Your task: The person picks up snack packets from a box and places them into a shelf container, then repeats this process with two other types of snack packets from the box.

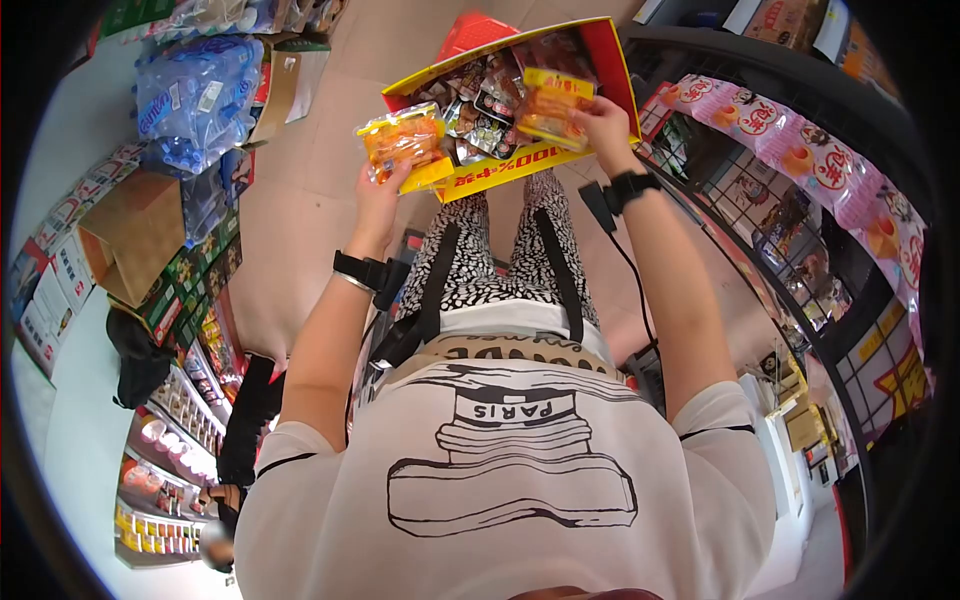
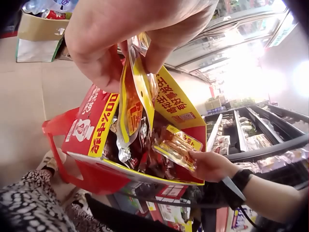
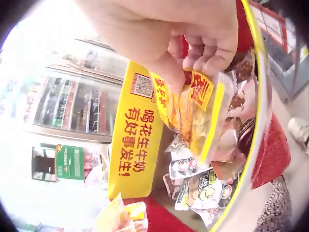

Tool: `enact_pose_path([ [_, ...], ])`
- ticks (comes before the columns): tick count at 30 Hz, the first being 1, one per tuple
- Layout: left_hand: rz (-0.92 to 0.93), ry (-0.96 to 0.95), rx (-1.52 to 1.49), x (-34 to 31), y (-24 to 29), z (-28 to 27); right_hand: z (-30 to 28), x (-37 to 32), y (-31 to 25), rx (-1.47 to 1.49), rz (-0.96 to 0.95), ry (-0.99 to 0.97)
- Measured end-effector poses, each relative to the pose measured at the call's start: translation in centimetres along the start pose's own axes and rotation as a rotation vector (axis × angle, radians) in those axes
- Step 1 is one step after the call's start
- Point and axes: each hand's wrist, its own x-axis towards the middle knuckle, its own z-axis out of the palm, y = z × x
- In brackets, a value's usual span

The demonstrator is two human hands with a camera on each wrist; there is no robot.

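Observation:
My left hand (image 1: 378,200) pinches clear snack packets (image 1: 403,145) with yellow bands and orange contents, at the left rim of a red and yellow cardboard box (image 1: 500,180). In the left wrist view these packets (image 2: 133,108) hang upright from my left thumb and fingers. Over the right side of the box, my right hand (image 1: 607,130) grips a similar clear and yellow snack packet (image 1: 556,105) by its edge. Right under that packet, in the right wrist view, lie several silver, white and dark snack packets (image 3: 203,188) inside the box.
A red plastic stool (image 2: 82,176) stands under the box. To the left are wrapped bottles (image 1: 205,100) and cardboard cartons (image 1: 135,235). Along the right runs a dark rack (image 1: 760,215) with pink snack bags (image 1: 830,160) on it. Lit store shelves (image 1: 165,470) stand at lower left.

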Motion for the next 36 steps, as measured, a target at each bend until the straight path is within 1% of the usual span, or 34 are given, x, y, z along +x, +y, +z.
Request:
enact_pose_path([
  [1,0.01,-0.009,0.005,0.0,0.1,-0.2,-0.8,-1.1,0.0,0.004,-0.054,-0.011],
  [2,0.007,-0.012,0.014,-0.1,0.4,-0.4,-1.3,-2.5,-0.4,0.136,-0.046,0.002],
  [5,0.022,-0.054,0.036,-0.3,1.5,-1.0,-4.4,-7.0,-1.6,0.254,-0.003,-0.064],
  [6,0.025,-0.083,0.04,-0.4,2.1,-1.0,-5.2,-8.6,-1.9,0.265,-0.011,-0.042],
  [8,0.033,-0.127,0.046,-0.7,3.3,-0.8,-6.5,-11.6,-2.6,0.486,0.012,-0.082],
  [13,0.055,-0.25,0.081,-1.1,6.0,0.7,-9.2,-17.8,-3.6,0.493,0.008,-0.004],
  [16,0.071,-0.365,0.11,-2.9,8.7,2.9,-10.5,-21.1,-5.9,0.516,-0.038,0.049],
  [18,0.147,-0.529,0.163,-4.8,10.2,4.9,-11.1,-23.1,-7.9,0.604,-0.127,0.047],
  [19,0.167,-0.559,0.172,-5.7,10.9,5.8,-11.6,-24.2,-8.7,0.611,-0.149,0.076],
  [21,0.16,-0.802,0.187,-7.6,12.2,7.6,-12.4,-26.1,-10.0,0.586,-0.203,-0.008],
  [22,0.162,-0.869,0.232,-8.7,12.4,8.8,-12.6,-26.7,-9.7,0.625,-0.25,-0.035],
  [23,0.182,-0.907,0.282,-9.4,12.0,9.8,-12.9,-27.4,-9.5,0.636,-0.287,0.014],
  [25,0.217,-0.992,0.317,-12.0,11.3,12.1,-13.9,-29.3,-8.9,0.757,-0.217,-0.115],
  [27,0.195,-1.065,0.388,-15.2,10.8,14.0,-14.7,-30.7,-6.8,0.761,-0.294,-0.112],
  [28,0.218,-1.11,0.362,-15.8,10.8,13.9,-14.2,-31.6,-7.3,0.768,-0.308,-0.079],
  [29,0.201,-1.189,0.39,-16.9,10.4,14.6,-14.6,-32.4,-6.5,0.817,-0.327,-0.044],
  [31,0.215,-1.223,0.45,-19.2,8.3,16.6,-16.5,-34.9,-4.4,0.775,-0.32,-0.006],
  [32,0.242,-1.259,0.471,-20.9,7.5,18.0,-17.4,-36.0,-3.0,0.78,-0.352,0.031],
  [34,0.169,-1.3,0.523,-24.1,5.8,21.0,-19.4,-38.0,0.1,0.805,-0.355,0.065],
  [36,0.187,-1.358,0.609,-26.0,4.5,23.5,-20.8,-40.0,2.2,0.821,-0.38,0.116],
])
